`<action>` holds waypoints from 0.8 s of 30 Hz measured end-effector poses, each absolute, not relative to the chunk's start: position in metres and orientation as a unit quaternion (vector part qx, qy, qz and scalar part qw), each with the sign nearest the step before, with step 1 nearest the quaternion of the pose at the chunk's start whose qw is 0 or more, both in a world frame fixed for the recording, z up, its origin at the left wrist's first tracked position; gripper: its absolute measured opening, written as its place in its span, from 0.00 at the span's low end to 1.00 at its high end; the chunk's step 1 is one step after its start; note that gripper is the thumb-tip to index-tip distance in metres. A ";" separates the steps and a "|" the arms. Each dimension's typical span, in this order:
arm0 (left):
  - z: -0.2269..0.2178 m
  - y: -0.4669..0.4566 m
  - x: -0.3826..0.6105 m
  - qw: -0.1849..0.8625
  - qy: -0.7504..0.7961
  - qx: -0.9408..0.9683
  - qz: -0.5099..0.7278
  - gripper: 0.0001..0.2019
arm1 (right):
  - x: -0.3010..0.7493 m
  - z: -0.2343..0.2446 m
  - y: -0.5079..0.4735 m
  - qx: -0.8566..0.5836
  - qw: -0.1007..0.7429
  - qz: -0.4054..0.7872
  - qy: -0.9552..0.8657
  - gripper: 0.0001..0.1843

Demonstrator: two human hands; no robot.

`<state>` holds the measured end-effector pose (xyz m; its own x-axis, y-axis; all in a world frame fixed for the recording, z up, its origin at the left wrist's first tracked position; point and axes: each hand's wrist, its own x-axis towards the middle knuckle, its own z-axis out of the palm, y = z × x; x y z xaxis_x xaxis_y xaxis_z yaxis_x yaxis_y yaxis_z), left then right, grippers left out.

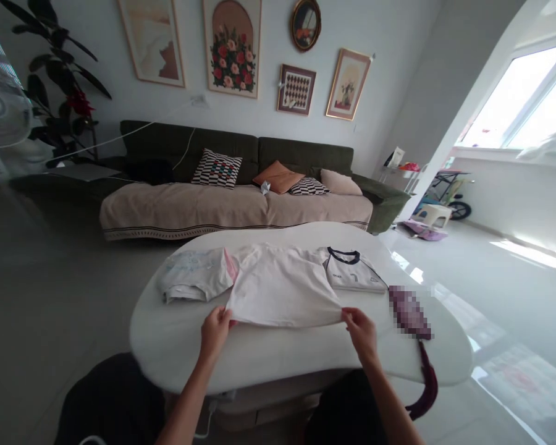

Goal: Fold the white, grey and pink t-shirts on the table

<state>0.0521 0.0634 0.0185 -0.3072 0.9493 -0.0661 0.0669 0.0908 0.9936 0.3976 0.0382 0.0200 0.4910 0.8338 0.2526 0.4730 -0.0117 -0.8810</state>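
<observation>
A white T-shirt (pixel 282 284) lies spread on the white table (pixel 278 352), its hem toward me. My left hand (pixel 216 327) pinches the hem at its left corner. At the right corner, my right hand (pixel 360 330) grips the same hem, and the edge is stretched between both. Left of the shirt is a loosely folded pale garment (pixel 197 275) with a pink part at its right edge. A neatly folded white jersey (pixel 354 272) with a dark collar sits on the right, close to the T-shirt's sleeve.
A blurred-out purplish item (pixel 408 312) rests on the table's right side, with a dark red strap (pixel 427 383) hanging over the edge. Behind the table stands a green sofa (pixel 189 148) with a beige cover and cushions. A fan (pixel 4 105) is at far left.
</observation>
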 end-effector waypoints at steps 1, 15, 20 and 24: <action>0.006 0.058 0.049 0.410 0.626 0.419 0.514 0.06 | 0.399 0.006 0.033 -0.710 0.482 0.152 -0.490 0.20; 0.019 0.012 0.034 0.173 0.759 0.621 0.096 0.05 | 0.417 -0.029 0.000 -0.759 0.231 0.044 -0.607 0.12; 0.018 0.020 0.027 0.186 0.763 0.606 0.128 0.09 | 0.420 -0.018 0.007 -0.741 0.212 -0.014 -0.637 0.14; 0.008 0.026 0.017 0.279 0.712 0.611 0.205 0.10 | 0.410 -0.015 0.015 -0.741 0.217 -0.010 -0.635 0.13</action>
